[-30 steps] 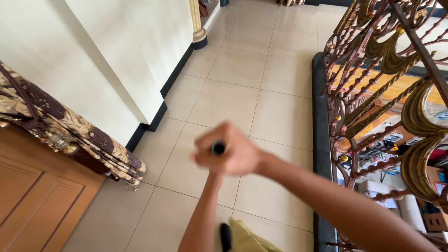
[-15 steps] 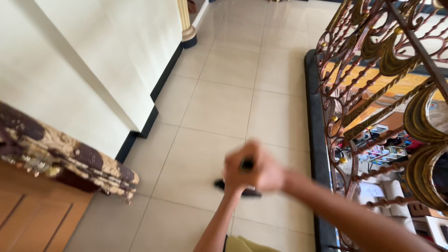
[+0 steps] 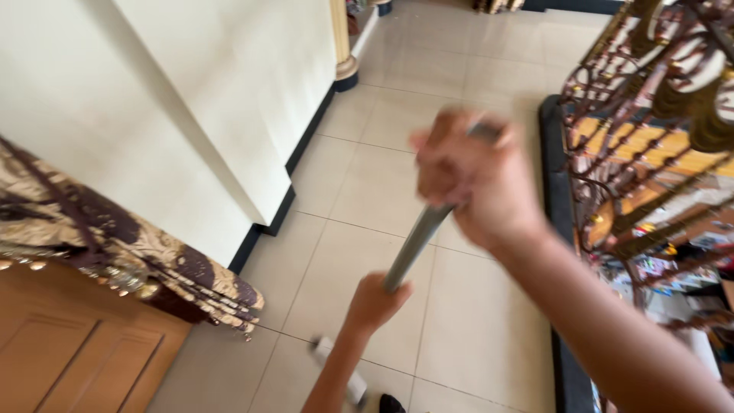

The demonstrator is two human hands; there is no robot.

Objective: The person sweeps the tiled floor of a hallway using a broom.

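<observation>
My right hand (image 3: 475, 174) is closed around the top of a long grey metal pole (image 3: 417, 239), held high and close to the camera, motion-blurred. My left hand (image 3: 374, 302) grips the same pole lower down. The pole slants down to the lower left, where a pale blurred head of the tool (image 3: 336, 371) touches the beige tiled floor (image 3: 397, 168). A dark object (image 3: 391, 403) shows at the bottom edge beside my left forearm.
A cream wall (image 3: 191, 107) with a black skirting runs along the left. A brown patterned cloth (image 3: 115, 237) hangs over a wooden door (image 3: 69, 352) at lower left. An ornate bronze railing (image 3: 650, 130) on a black kerb (image 3: 562, 229) lines the right. A column base (image 3: 345, 69) stands far back.
Both hands have come apart along the pole: my right hand rose up toward the camera, my left slid lower. The pole's shaft now shows, and the view swung slightly right.
</observation>
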